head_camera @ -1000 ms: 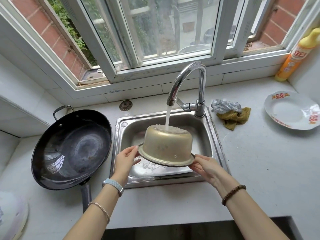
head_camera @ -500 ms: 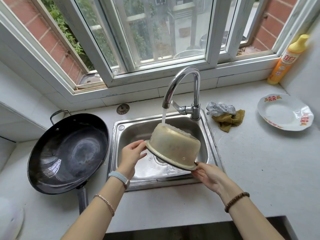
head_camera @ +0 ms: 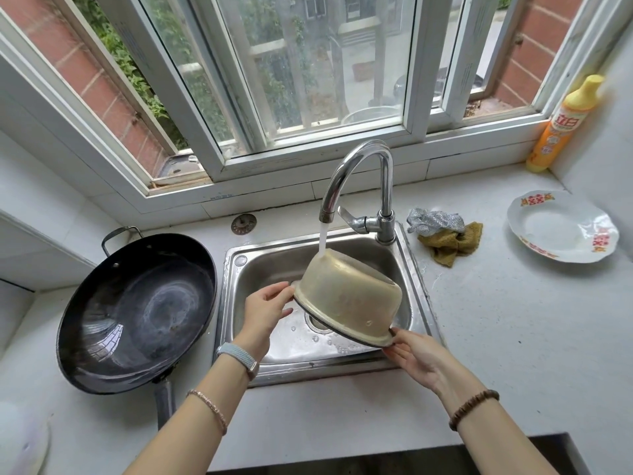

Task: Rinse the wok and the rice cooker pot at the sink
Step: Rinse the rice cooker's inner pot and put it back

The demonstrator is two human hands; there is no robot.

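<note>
A rice cooker pot (head_camera: 346,299) is held upside down and tilted above the sink (head_camera: 419,279), its base under the running tap (head_camera: 359,180) so that water sheets off the outside. The left hand (head_camera: 263,313) and right hand (head_camera: 418,358) each pinch the rim on opposite sides, fingers barely curled. The wok (head_camera: 137,313) waits on the counter beside the sink. The yellow bottle (head_camera: 561,125) reads "立白".

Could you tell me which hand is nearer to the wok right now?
Left. The left hand holds the left rim of the pot, to the right of the wok. The right hand holds the opposite rim, with the pot between it and the wok.
</note>
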